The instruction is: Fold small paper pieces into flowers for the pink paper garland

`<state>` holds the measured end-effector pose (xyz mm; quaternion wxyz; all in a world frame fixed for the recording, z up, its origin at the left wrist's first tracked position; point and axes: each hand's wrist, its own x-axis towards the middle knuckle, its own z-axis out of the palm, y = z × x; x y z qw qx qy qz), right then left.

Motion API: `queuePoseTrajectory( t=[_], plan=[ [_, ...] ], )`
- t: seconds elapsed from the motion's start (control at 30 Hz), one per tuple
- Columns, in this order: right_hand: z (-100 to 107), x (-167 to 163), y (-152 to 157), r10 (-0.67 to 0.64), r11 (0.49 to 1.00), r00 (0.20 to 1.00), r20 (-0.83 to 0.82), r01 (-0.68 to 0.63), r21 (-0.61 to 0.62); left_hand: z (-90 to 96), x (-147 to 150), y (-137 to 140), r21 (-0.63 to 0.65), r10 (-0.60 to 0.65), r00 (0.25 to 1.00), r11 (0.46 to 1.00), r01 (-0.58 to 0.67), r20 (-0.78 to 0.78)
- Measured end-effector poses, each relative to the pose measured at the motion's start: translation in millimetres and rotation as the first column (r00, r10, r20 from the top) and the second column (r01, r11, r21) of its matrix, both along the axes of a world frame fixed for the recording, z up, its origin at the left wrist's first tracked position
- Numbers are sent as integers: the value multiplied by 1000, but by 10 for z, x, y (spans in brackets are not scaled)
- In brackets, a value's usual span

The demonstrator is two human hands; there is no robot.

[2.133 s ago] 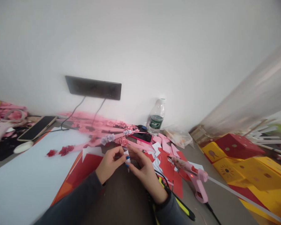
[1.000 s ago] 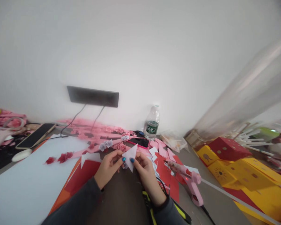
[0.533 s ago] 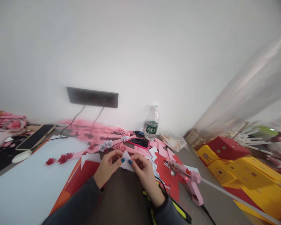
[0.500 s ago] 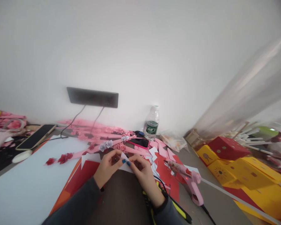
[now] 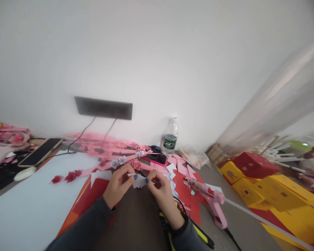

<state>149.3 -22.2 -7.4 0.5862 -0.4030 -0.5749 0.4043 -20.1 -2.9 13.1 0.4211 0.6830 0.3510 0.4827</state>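
Note:
Between my two hands is a small white piece of paper (image 5: 140, 181) with a jagged lower edge. My left hand (image 5: 119, 186) pinches its left end between thumb and fingers. At the other end, my right hand (image 5: 160, 188) pinches it the same way. Both hands hover over the grey table (image 5: 136, 223). Just beyond them lie pink paper strips bearing paper flowers, among them white ones (image 5: 118, 161) and dark red ones (image 5: 72, 176). To the right of my right hand are red paper scraps (image 5: 181, 186) and a pink glue gun (image 5: 208, 195) with a white glue stick in its back.
A water bottle (image 5: 170, 137) stands by the wall, behind a pink-edged phone (image 5: 155, 158). Large white sheets (image 5: 39, 198) cover the left side, near another phone (image 5: 40, 152). Yellow paper boxes (image 5: 279, 191) and a red one (image 5: 255, 165) sit at right. A yellow-black tool (image 5: 201, 235) lies near my right forearm.
My hands have moved slightly apart. The white paper, earlier pinched together with the thumbs close, is now stretched level between them, showing its jagged lower edge.

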Motion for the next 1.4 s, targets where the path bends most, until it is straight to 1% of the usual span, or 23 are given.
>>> queuePoseTrajectory(
  t=[0.1, 0.2, 0.27, 0.33, 0.4, 0.47, 0.57, 0.63, 0.73, 0.9, 1.0, 1.1, 1.2, 1.3, 1.33, 1.4],
  plan=[
    [-10, 49, 18, -70, 998, 996, -52, 70, 6, 4, -24, 22, -16, 30, 997, 999, -29, 65],
    [-32, 96, 21, -175, 985, 980, -94, 174, -20, -26, -42, 47, -68, 114, 986, 992, -107, 123],
    [-41, 103, 13, -209, 978, 971, -120, 204, -52, -49, -47, 58, -112, 158, 975, 984, -141, 158],
    [-41, 86, 4, -178, 983, 972, -154, 170, -68, -63, -42, 56, -142, 162, 974, 980, -140, 156],
    [-37, 56, 1, -113, 993, 981, -155, 106, -53, -65, -22, 43, -158, 132, 984, 981, -113, 117],
    [-35, 34, 6, -65, 997, 992, -106, 62, -35, -54, 6, 27, -169, 80, 994, 983, -66, 72],
    [-36, 28, 15, -53, 998, 998, -36, 51, -46, -29, 35, 10, -159, 26, 999, 987, -20, 41],
    [-35, 31, 13, -35, 998, 999, -7, 35, -51, -17, 33, 9, -137, 37, 999, 990, -35, 13],
    [-28, 24, -4, 12, 999, 999, 37, -10, -41, -8, 10, 16, -118, 56, 996, 991, -64, -70],
    [-11, 7, -33, -1, 999, 999, 49, -1, 38, 0, 11, 15, -105, 59, 988, 992, -75, -139],
    [13, 12, -42, -59, 995, 998, 33, 56, 80, 0, 22, 12, -112, 79, 986, 989, -96, -150],
    [40, 33, -42, -145, 985, 989, 5, 144, 96, -21, 4, 27, -132, 139, 984, 979, -153, -114],
    [46, 63, -32, -227, 969, 973, -29, 229, 88, -70, -33, 62, -147, 189, 980, 969, -196, -62],
    [20, 88, -17, -309, 950, 947, -86, 312, 21, -115, -63, 99, -152, 238, 971, 960, -235, -1],
    [6, 92, -13, -325, 946, 939, -109, 325, -15, -122, -68, 105, -143, 263, 965, 956, -257, 23],
    [-22, 93, -8, -317, 948, 938, -140, 307, -87, -119, -69, 101, -86, 284, 957, 957, -279, 56]
  ],
)
